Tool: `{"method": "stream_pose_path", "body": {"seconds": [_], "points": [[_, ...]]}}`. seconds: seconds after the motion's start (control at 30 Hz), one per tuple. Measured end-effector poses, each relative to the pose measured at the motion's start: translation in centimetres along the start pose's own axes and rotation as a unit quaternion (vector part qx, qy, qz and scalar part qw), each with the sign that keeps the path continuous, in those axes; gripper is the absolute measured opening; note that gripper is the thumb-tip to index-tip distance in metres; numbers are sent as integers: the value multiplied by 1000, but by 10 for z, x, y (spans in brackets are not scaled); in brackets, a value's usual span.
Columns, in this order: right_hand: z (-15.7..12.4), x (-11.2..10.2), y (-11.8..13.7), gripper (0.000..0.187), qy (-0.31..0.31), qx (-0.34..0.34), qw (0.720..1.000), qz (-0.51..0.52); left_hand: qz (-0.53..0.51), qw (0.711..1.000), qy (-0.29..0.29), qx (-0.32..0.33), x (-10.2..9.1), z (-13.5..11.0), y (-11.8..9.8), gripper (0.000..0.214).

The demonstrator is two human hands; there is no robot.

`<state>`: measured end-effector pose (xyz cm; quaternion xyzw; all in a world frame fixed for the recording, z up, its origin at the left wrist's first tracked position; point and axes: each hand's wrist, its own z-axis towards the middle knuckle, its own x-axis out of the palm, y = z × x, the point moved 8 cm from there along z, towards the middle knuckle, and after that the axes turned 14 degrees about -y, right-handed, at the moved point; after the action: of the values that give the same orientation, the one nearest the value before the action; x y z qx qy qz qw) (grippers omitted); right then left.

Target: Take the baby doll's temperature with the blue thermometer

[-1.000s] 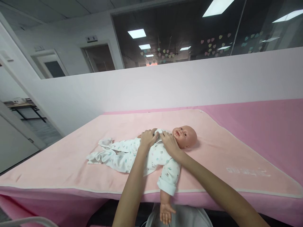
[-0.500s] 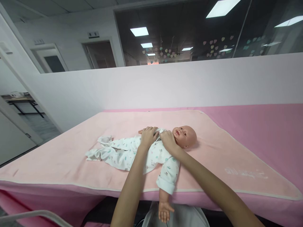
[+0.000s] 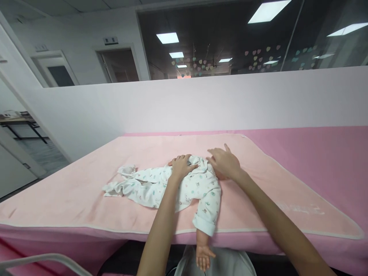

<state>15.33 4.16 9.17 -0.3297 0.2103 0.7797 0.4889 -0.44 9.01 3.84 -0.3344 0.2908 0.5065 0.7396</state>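
Observation:
A baby doll [image 3: 208, 251] lies on its back on a peach mat [image 3: 71, 191], its head toward the right and one arm hanging over the near edge. It wears a white printed onesie [image 3: 201, 186]. My left hand [image 3: 181, 166] rests on the chest of the onesie, fingers spread and thumb out. My right hand [image 3: 225, 161] is over the doll's head with its fingers apart, hiding most of the face. Whether the right hand touches the head I cannot tell. The onesie's legs stretch out to the left.
A pink sheet [image 3: 330, 165] lies under the mat. Behind it stands a white wall [image 3: 201, 103] with dark glass above. A curved metal rail [image 3: 46, 258] is at the lower left. A desk [image 3: 17, 120] shows through the doorway at far left.
My right hand has left the onesie's collar and moved right, over the doll's head, its fingers opening. My left hand stays on the chest, its thumb now spread out.

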Motion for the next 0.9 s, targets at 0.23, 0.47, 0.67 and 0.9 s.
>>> {"method": "stream_pose_path", "body": {"seconds": [0.23, 0.47, 0.67, 0.9], "points": [[8, 39, -89, 53, 139, 209, 955, 158, 27, 999, -6, 19, 2, 2, -3, 48], [-16, 50, -108, 30, 73, 372, 802, 462, 25, 1000, -1, 11, 1, 2, -5, 47], [-43, 69, -107, 45, 86, 464, 650, 595, 31, 999, 0, 6, 2, 4, -4, 47], [-58, 71, -88, 51, 83, 437, 702, 556, 35, 999, -8, 18, 2, 4, -3, 46]]}}
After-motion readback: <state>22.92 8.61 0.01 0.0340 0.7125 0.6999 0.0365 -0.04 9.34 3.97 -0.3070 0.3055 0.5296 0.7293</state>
